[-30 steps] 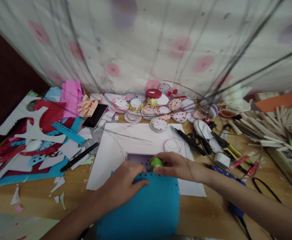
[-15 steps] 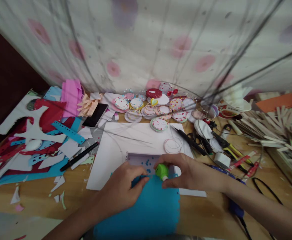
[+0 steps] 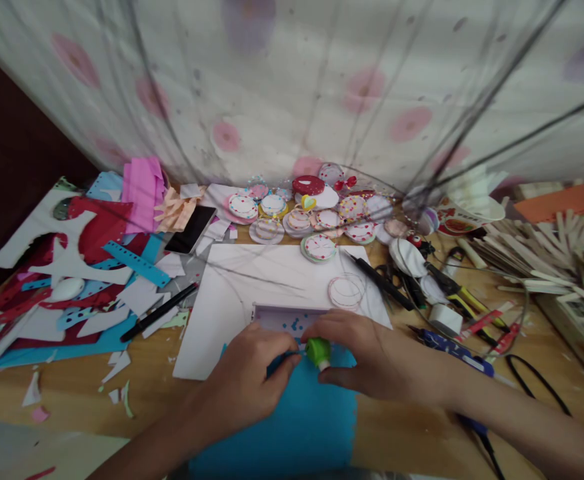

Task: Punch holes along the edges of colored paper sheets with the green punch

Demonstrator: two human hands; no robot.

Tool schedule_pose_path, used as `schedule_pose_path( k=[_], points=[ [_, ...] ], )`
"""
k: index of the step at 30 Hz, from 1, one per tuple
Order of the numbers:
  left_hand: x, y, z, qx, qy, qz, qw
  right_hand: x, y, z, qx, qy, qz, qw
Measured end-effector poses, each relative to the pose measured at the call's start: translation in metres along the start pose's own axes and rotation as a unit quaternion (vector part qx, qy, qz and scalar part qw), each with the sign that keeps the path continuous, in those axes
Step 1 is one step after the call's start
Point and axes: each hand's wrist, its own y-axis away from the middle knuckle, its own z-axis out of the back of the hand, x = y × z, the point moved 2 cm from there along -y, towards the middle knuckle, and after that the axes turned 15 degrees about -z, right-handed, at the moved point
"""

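My left hand [image 3: 259, 373] pinches the far edge of a sheet of blue paper [image 3: 302, 427], which hangs toward me over the table's front. In my right hand [image 3: 357, 350], between thumb and fingers, is a small green paper punch [image 3: 318, 352] with a white part below. The punch sits at the paper's far edge, close to my left fingertips; whether the paper is inside its slot I cannot tell. Just beyond the hands lies a shallow lilac box [image 3: 277, 319] holding several small blue punched bits [image 3: 296, 325]. Under the box is a white sheet [image 3: 222, 287].
Paper scraps [image 3: 92, 267] pile up on the left, with a phone [image 3: 192, 229] and a black pen [image 3: 159, 311]. Decorated paper discs [image 3: 319, 247] stand at the back. A black craft knife [image 3: 382, 281], pliers [image 3: 455, 293], blue glue gun [image 3: 447, 350] and wooden sticks [image 3: 557, 253] lie right.
My right hand and the green punch have shifted slightly left along the paper edge, nearer my left fingers. My left hand keeps its pinch, moving slightly right.
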Motion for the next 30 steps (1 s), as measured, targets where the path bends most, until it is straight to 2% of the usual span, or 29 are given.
schedule_pose_path(
  k=[10, 21, 25, 30],
  points=[
    [0.003, 0.0, -0.002, -0.006, 0.001, -0.011, 1.0, 0.0, -0.005, -0.002, 0.049, -0.019, -0.108, 0.993],
    [0.005, 0.001, -0.003, 0.001, -0.017, -0.017, 1.0, -0.002, -0.009, -0.009, -0.015, -0.012, -0.089, 0.996],
    [-0.001, -0.005, -0.005, 0.003, -0.042, -0.037, 0.998, -0.001, -0.012, -0.011, -0.013, 0.007, -0.081, 0.997],
    [-0.004, -0.017, -0.013, 0.048, -0.089, -0.051, 0.994, 0.0, -0.016, -0.016, -0.001, 0.003, -0.065, 0.998]
  ],
)
